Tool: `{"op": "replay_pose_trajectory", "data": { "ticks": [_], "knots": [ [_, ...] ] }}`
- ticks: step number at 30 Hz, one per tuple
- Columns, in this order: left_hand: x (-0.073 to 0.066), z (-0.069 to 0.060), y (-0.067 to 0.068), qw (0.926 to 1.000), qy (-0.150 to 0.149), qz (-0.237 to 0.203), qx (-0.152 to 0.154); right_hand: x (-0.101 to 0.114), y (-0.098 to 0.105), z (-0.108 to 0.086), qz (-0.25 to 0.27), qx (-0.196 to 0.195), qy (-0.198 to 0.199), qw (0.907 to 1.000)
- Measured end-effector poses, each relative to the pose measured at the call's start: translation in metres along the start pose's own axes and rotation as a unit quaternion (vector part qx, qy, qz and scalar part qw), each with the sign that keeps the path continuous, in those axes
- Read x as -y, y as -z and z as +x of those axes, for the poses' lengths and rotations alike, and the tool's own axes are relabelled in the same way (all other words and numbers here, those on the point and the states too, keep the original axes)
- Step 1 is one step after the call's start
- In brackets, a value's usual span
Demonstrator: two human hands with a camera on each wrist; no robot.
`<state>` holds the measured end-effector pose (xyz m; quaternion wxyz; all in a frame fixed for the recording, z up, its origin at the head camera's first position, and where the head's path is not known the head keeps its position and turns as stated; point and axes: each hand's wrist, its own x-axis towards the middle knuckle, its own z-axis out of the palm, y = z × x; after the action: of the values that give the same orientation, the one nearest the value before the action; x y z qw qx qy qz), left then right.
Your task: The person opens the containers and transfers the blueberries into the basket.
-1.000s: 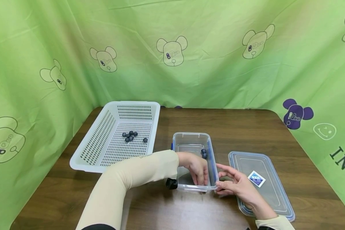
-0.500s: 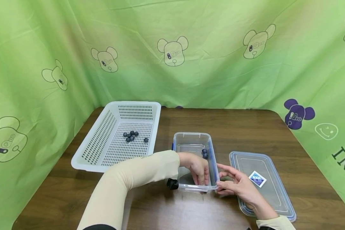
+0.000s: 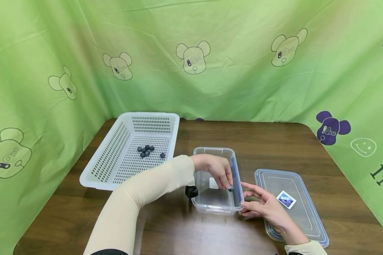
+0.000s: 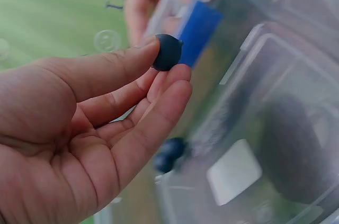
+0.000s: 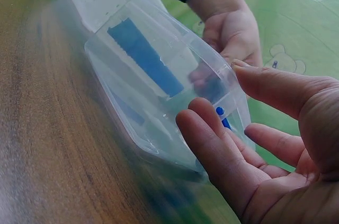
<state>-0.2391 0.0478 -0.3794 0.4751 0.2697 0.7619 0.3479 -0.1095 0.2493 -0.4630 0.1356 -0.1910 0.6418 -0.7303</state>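
A blueberry (image 4: 168, 53) is pinched between the thumb and fingertips of my left hand (image 3: 216, 170), which reaches into a clear plastic container (image 3: 218, 209). In the left wrist view, two more blueberries (image 4: 169, 155) lie in the container; the left hand hides them in the head view. My right hand (image 3: 266, 207) holds the container's right side near its front corner, thumb at the rim and fingers against the outer wall. A white basket (image 3: 97, 185) on the left holds several blueberries (image 3: 146, 152) in a loose cluster, and a single one nearer its right wall.
A clear lid (image 3: 301, 209) with a blue edge and a diamond label lies flat to the right of the container, partly under the right forearm. The brown wooden table (image 3: 258, 141) is bordered by a green printed curtain (image 3: 236, 88) at the back and sides.
My left hand has risen from the container's near end and shifted towards its far end, with a blueberry now visible in its fingers. The right hand has stayed in place.
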Motion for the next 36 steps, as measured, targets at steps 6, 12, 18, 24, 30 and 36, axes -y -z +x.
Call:
{"op": "replay_pose_trajectory", "data": {
  "ticks": [6, 12, 18, 24, 30, 36],
  "knots": [
    [-0.005, -0.017, 0.024, 0.9989, -0.026, -0.019, -0.034, 0.000, 0.000, -0.001, 0.006, -0.002, -0.002, 1.0000],
    [-0.001, -0.037, 0.049, 0.9956, -0.031, -0.059, -0.066, 0.001, -0.001, -0.001, 0.005, -0.009, -0.006, 0.9999],
    [0.012, -0.058, 0.071, 0.9900, -0.047, -0.074, -0.111, 0.001, -0.002, -0.001, 0.002, -0.012, -0.008, 0.9999],
    [0.032, -0.079, 0.092, 0.9819, -0.067, -0.096, -0.149, 0.001, -0.002, -0.002, -0.001, -0.013, -0.011, 0.9998],
    [0.055, -0.104, 0.111, 0.9753, -0.064, -0.107, -0.182, 0.002, -0.003, -0.002, -0.003, -0.018, -0.014, 0.9997],
    [0.078, -0.128, 0.127, 0.9648, -0.072, -0.139, -0.212, 0.002, -0.003, -0.002, -0.001, -0.017, -0.013, 0.9998]
  ]
}}
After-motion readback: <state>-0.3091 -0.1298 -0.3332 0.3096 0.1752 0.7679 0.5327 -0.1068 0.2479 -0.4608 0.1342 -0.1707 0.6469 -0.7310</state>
